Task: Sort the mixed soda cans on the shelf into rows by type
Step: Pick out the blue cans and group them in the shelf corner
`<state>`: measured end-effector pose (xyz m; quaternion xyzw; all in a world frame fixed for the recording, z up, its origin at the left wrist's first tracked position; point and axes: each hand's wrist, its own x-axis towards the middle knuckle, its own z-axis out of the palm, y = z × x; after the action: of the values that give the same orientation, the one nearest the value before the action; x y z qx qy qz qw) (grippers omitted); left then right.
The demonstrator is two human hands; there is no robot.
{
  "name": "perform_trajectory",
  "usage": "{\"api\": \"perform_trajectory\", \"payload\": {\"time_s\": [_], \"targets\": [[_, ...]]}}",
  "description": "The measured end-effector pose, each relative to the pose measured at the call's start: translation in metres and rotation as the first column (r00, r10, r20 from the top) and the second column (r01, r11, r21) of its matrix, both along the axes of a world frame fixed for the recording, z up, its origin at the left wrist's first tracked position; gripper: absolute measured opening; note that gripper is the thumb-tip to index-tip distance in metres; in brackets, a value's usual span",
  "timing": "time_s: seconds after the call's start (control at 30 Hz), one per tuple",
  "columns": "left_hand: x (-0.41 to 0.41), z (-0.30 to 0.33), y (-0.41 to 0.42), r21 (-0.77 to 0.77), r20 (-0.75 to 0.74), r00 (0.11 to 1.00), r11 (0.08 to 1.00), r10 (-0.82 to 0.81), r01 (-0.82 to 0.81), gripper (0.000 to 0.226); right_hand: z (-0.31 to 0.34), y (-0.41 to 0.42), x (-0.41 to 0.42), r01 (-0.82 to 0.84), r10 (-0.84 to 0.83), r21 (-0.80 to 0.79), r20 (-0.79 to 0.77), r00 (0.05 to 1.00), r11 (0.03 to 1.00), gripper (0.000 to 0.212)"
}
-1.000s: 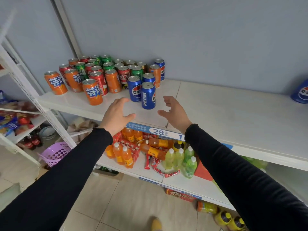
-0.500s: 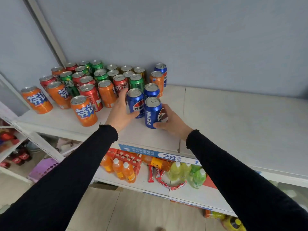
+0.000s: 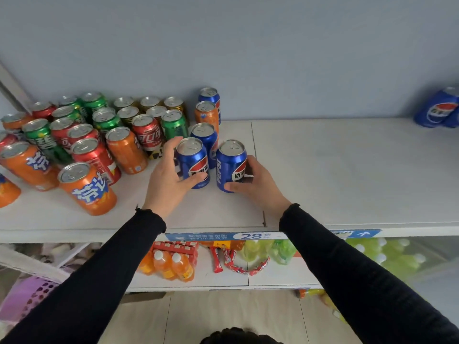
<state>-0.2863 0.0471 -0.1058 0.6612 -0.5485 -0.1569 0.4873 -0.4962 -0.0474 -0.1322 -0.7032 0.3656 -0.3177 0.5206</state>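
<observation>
A mixed cluster of orange, red, green and gold soda cans (image 3: 99, 135) fills the left part of the white shelf (image 3: 335, 175). At its right edge stand several blue Pepsi cans. My left hand (image 3: 169, 180) grips one blue Pepsi can (image 3: 192, 162), thumb in front and fingers behind it. My right hand (image 3: 253, 182) grips a second blue Pepsi can (image 3: 229, 165) just to its right. Both cans stand upright on the shelf. Behind them stand another blue can (image 3: 205, 137), an orange can (image 3: 207, 115) and one more blue can (image 3: 210, 95) by the wall.
More blue Pepsi cans (image 3: 438, 110) sit at the far right of the shelf against the grey wall. A blue price strip (image 3: 248, 235) runs along the shelf's front edge. A lower shelf holds orange and green drink bottles (image 3: 171, 266). A purple basket (image 3: 29, 294) sits at lower left.
Both hands reached forward from the shelf's front edge and closed round the two front Pepsi cans. The camera has moved closer to the shelf.
</observation>
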Motion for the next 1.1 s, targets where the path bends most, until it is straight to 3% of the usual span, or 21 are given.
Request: {"api": "perform_trajectory", "payload": {"time_s": [0.27, 0.57, 0.83, 1.1], "targets": [[-0.084, 0.021, -0.053, -0.013, 0.036, 0.971, 0.971, -0.237, 0.237, 0.085, 0.011, -0.022, -0.098, 0.28, -0.281, -0.045, -0.004, 0.96, 0.959, 0.056], [-0.258, 0.026, -0.149, -0.009, 0.085, 0.896, 0.898, -0.437, 0.439, 0.083, 0.012, -0.075, -0.277, 0.546, -0.549, -0.106, 0.003, 0.836, 0.831, 0.06], [-0.44, 0.016, -0.245, 0.014, -0.021, 0.879, 0.879, -0.476, 0.477, 0.08, 0.01, -0.156, -0.459, 0.66, -0.664, -0.109, -0.009, 0.747, 0.744, 0.06], [-0.54, 0.013, -0.337, 0.063, -0.02, 0.883, 0.881, -0.468, 0.468, 0.077, 0.016, -0.246, -0.541, 0.651, -0.653, -0.077, -0.004, 0.757, 0.755, 0.064]]}}
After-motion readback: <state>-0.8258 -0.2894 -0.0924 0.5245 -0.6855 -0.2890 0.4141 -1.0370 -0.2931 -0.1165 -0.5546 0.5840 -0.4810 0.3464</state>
